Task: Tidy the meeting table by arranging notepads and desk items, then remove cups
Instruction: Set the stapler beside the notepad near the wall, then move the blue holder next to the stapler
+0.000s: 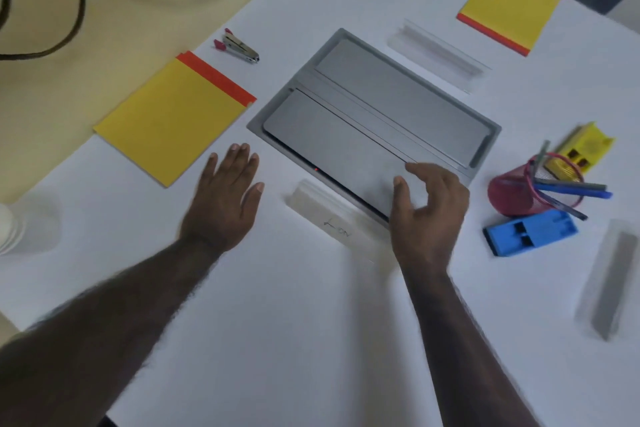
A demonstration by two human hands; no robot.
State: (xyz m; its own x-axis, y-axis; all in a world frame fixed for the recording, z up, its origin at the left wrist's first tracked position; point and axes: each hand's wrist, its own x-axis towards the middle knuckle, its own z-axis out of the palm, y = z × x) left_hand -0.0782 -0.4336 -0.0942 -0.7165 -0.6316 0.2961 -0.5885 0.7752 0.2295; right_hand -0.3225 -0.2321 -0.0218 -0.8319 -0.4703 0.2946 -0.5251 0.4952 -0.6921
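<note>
My left hand (pixel 227 198) hovers flat with straight fingers over the white table (pixel 277 322), just right of a yellow notepad with a red strip (pixel 173 118). My right hand (pixel 427 215) has loosely curled fingers and holds nothing, beside a clear acrylic name holder (pixel 332 222). A second yellow notepad (pixel 509 9) lies at the far right. A stack of white cups (pixel 10 229) stands at the left edge. A red mesh pen cup (pixel 516 192) lies tipped over with pens spilling out.
A grey metal cable hatch (pixel 377 118) is set into the table's middle. A stapler (pixel 237 47) lies beyond the near notepad. Blue (pixel 530 232) and yellow (pixel 585 146) plastic items lie by the pen cup. Other clear holders sit at the back (pixel 440 55) and right (pixel 609 281).
</note>
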